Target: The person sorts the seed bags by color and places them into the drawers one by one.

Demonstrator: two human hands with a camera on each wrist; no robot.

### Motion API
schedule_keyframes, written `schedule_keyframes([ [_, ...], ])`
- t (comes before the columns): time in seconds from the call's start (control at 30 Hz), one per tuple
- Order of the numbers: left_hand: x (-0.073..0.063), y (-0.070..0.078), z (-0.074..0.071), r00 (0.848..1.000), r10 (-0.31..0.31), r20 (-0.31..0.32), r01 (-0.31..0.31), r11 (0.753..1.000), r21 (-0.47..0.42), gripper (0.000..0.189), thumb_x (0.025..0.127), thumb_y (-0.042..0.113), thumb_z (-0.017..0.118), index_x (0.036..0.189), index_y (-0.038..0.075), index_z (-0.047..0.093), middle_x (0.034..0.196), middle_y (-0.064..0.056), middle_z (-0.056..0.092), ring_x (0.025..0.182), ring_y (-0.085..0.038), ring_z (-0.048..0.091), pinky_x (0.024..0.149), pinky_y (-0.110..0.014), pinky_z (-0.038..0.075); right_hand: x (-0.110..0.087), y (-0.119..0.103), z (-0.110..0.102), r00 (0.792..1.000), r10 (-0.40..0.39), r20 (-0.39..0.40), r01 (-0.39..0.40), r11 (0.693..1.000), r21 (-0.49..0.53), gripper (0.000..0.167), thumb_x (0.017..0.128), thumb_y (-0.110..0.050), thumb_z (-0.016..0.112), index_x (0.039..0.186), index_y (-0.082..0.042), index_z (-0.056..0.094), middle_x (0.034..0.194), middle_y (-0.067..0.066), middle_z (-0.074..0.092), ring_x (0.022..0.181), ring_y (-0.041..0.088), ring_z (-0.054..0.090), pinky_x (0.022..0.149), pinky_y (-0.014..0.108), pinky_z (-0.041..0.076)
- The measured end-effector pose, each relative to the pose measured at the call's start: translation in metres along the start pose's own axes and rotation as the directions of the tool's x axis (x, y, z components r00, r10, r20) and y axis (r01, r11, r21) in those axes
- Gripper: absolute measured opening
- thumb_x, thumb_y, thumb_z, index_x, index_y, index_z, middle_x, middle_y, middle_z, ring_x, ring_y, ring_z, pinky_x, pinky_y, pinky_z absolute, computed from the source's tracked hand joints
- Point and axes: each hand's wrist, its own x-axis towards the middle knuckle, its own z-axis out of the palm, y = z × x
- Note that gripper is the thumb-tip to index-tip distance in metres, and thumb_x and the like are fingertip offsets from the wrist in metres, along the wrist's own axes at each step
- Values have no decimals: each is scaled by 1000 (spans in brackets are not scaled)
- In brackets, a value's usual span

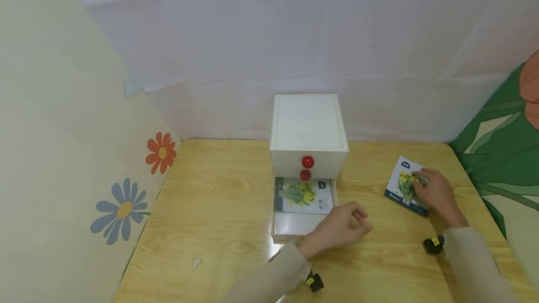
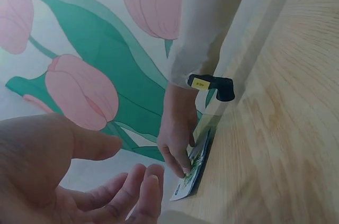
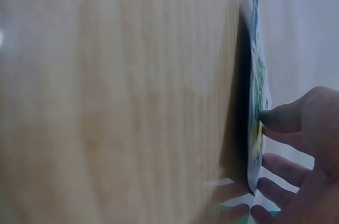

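Observation:
A white packet (image 1: 397, 183) printed with yellow flowers and green leaves, probably a seed packet, is at the right of the table. My right hand (image 1: 435, 194) holds it, bent thumb and fingertips at its printed face. From the right wrist view, the packet (image 3: 257, 81) appears nearly edge-on with a dark shadow along it. My left hand (image 1: 340, 225) hovers loosely curled and holds nothing, near the right side of a pulled-out drawer (image 1: 290, 224). Inside that drawer lies a similar flower packet (image 1: 309, 200).
The drawer belongs to a white box (image 1: 309, 123) with two red knobs (image 1: 308, 162) at the table's back. A small white scrap (image 1: 196, 263) lies at the left front. Flower-painted panels (image 1: 501, 144) border the table's sides, and a white cloth (image 1: 252, 50) hangs behind.

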Motion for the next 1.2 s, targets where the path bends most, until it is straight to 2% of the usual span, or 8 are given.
schedule_keyframes([
  [0.2, 7, 5, 9, 1000, -11, -24, 12, 999, 30, 31, 100, 27, 75, 126, 12, 65, 100, 15, 68, 83, 6, 65, 72, -13, 56, -9, -7, -1, 996, 80, 42, -77, 996, -51, 36, 105, -18, 60, 130, 8, 67, 143, 45, 49, 122, 71, 47, 86, 89, 41],
  [0.3, 10, 8, 15, 999, -19, -28, 20, 999, 50, 30, 100, 27, 75, 125, 15, 64, 101, 17, 67, 84, 8, 65, 72, -11, 55, -12, -13, -1, 995, 94, 45, -90, 993, -78, 37, 106, -22, 61, 130, 6, 67, 142, 44, 50, 119, 72, 47, 80, 88, 42],
  [0.47, 14, 15, 22, 998, -54, -31, 56, 996, 67, 33, 100, 30, 76, 126, 18, 62, 107, 16, 68, 83, 8, 64, 71, -12, 55, -19, -15, 1, 996, 83, 21, -80, 990, -117, 38, 104, -23, 65, 128, 6, 68, 138, 42, 53, 114, 70, 51, 80, 84, 45],
  [0.63, 16, 16, 28, 993, -110, -32, 111, 993, 31, 36, 98, 31, 78, 128, 19, 61, 111, 16, 67, 84, 6, 63, 73, -14, 56, -34, -17, 7, 997, 79, -2, -79, 989, -129, 37, 102, -24, 69, 124, 5, 71, 135, 42, 56, 112, 68, 54, 79, 80, 49],
  [0.87, 18, 18, 35, 988, -156, -10, 156, 987, 27, 39, 97, 30, 78, 131, 20, 61, 116, 15, 68, 87, 3, 64, 75, -17, 56, -51, -27, 11, 990, 144, 4, -142, 982, -127, 39, 105, -28, 66, 128, 3, 70, 141, 39, 52, 117, 66, 51, 79, 82, 44],
  [1.03, 19, 17, 42, 989, -145, 2, 144, 985, 93, 41, 96, 33, 78, 132, 20, 62, 117, 14, 67, 89, 3, 62, 75, -16, 55, -59, -33, 11, 989, 150, -2, -149, 981, -123, 38, 103, -26, 69, 127, 3, 70, 140, 40, 51, 117, 67, 49, 79, 82, 43],
  [1.2, 22, 19, 44, 988, -152, 38, 142, 971, 191, 45, 98, 39, 76, 135, 18, 61, 113, 12, 65, 88, 1, 58, 75, -17, 54, -60, -30, 7, 992, 126, -8, -126, 988, -85, 37, 101, -26, 72, 123, 5, 71, 137, 40, 53, 117, 67, 47, 81, 84, 40],
])
